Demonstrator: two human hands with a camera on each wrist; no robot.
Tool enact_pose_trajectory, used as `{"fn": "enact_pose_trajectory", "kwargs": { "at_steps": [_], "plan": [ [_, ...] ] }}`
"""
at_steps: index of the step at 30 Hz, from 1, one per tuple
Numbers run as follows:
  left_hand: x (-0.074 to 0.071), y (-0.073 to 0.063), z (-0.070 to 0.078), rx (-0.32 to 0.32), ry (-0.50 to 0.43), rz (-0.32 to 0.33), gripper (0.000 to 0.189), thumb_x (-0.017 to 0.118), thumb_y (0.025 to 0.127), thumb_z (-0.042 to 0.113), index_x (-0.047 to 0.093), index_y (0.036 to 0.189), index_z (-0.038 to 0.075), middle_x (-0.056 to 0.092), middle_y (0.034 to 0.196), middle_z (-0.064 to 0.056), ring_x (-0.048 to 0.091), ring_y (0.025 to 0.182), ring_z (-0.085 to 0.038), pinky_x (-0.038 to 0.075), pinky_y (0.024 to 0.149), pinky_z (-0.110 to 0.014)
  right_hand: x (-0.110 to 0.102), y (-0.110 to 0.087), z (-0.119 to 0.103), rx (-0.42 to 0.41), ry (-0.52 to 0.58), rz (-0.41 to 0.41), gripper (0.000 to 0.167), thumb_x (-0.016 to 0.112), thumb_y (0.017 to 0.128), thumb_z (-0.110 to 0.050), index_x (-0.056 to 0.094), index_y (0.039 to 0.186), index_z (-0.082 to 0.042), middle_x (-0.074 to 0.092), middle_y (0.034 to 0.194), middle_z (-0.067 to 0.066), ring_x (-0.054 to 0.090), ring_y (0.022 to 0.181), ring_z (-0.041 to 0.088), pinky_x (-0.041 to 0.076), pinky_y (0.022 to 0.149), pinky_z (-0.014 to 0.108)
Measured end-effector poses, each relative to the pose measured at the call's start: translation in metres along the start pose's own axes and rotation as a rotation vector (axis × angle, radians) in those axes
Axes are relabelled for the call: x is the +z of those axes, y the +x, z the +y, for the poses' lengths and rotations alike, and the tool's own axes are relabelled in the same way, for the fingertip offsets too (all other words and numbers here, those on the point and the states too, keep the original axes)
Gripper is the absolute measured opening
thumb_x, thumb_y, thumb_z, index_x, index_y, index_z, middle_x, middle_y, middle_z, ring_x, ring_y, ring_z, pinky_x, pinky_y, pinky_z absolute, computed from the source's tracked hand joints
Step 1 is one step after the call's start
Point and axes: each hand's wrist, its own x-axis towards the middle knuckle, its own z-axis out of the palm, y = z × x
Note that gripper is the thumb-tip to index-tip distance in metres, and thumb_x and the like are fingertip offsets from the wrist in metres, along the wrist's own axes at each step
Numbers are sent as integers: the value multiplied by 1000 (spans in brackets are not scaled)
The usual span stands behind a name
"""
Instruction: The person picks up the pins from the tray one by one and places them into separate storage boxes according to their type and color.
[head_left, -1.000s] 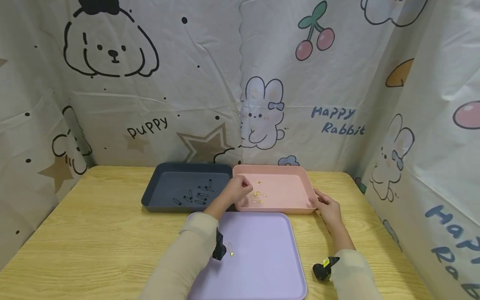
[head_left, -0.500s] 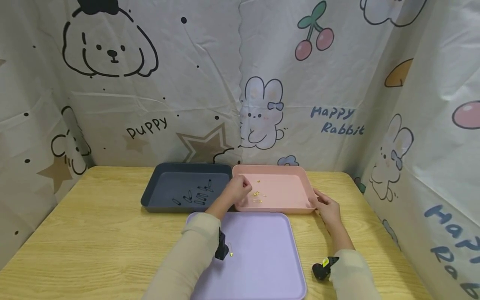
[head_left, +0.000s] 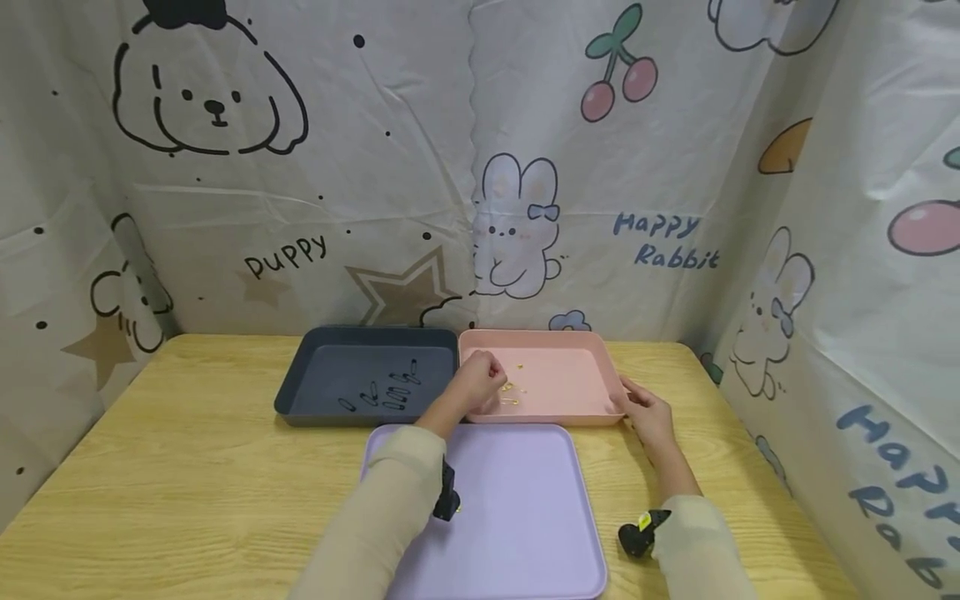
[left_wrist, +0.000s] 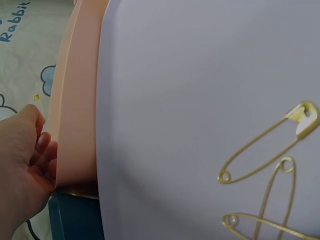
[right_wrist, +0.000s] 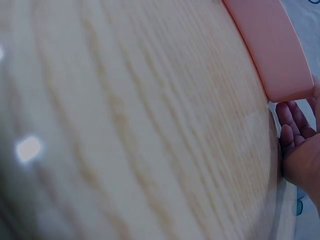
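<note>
My left hand (head_left: 480, 379) is over the left part of the pink tray (head_left: 570, 400). Thumb and forefinger pinch a gold safety pin (left_wrist: 36, 97), whose head shows past the fingertips in the left wrist view. Below that hand, several gold safety pins (head_left: 510, 401) lie loose in the tray. At the tray's right end, my right hand (head_left: 651, 417) holds the side, thumb at the rim and fingers bent beneath the corner (right_wrist: 287, 95). In the left wrist view, gold safety pins (left_wrist: 270, 145) rest on the purple tray (left_wrist: 165, 100); in the head view my left forearm and wrist camera mostly cover them.
A dark grey tray (head_left: 322, 375) with several black safety pins (head_left: 396, 393) stands against the pink tray's left side. The purple tray lies in front of both, on a wooden table (head_left: 187, 467). A printed cloth (head_left: 405, 167) hangs behind and at the sides.
My left hand has shifted slightly right over the pink tray, with the safety pin. My right hand stays at the tray's end. The head view has turned a little to the right.
</note>
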Motion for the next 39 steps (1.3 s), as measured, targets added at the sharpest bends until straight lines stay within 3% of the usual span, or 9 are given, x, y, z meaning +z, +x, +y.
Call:
{"fn": "enact_pose_trajectory", "kwargs": {
  "at_steps": [8,14,20,25,33,39],
  "plan": [
    [0,-2,1,-36,21,7,9,51,89,12,57,90,4,53,91,-6,52,77,-15,43,68,-27,1,-2,-1,7,-17,11,55,62,88,-35,48,137,-17,45,103,-4,41,90,8,38,67,16],
    [3,-3,2,-55,66,32,10,53,90,14,55,90,4,50,96,-7,50,79,-17,43,71,-29,2,-1,0,3,-11,19,54,63,87,-32,49,136,-15,46,100,-5,43,87,6,39,67,16],
    [6,-3,2,-73,94,47,9,53,90,14,55,89,5,49,95,-7,50,79,-17,44,74,-30,2,0,1,-18,4,8,53,63,88,-29,49,136,-13,46,105,-1,40,94,9,41,69,13],
    [6,-2,1,-58,108,47,11,53,91,15,57,91,5,51,96,-7,51,80,-17,45,76,-31,2,-1,0,-31,-7,8,54,63,88,-30,49,136,-11,47,109,1,40,97,9,41,70,11],
    [-8,-2,-3,17,-42,8,18,51,93,19,59,103,6,57,97,-6,52,80,-16,44,72,-29,3,-1,-1,-24,-21,10,53,62,88,-31,49,137,-13,47,110,3,40,96,10,41,70,12],
    [-24,-8,-5,59,-5,-29,16,55,92,21,59,102,9,58,95,-6,49,72,-15,40,61,-24,2,-1,-1,-11,-27,12,54,62,89,-32,48,137,-14,48,116,4,40,99,11,40,70,11]
  ]
}}
